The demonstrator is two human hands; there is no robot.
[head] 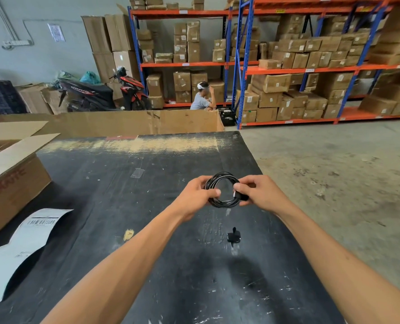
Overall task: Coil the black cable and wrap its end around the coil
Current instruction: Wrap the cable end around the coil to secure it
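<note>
The black cable (pixel 222 177) is wound into a small round coil of several loops, held up above the black table (pixel 124 188). My left hand (pixel 195 195) grips the coil's left side with thumb over the loops. My right hand (pixel 261 191) pinches the right side, where a black plug with a pale tip sticks out under my fingers. A small black plug-like piece (pixel 233 236) lies on the table below the coil; whether it joins the cable I cannot tell.
An open cardboard box (pixel 11 183) stands at the table's left edge, with a curled white label sheet (pixel 23 244) in front of it. A large cardboard carton (pixel 133 123) borders the far edge. Concrete floor lies right; a person sits by shelves behind.
</note>
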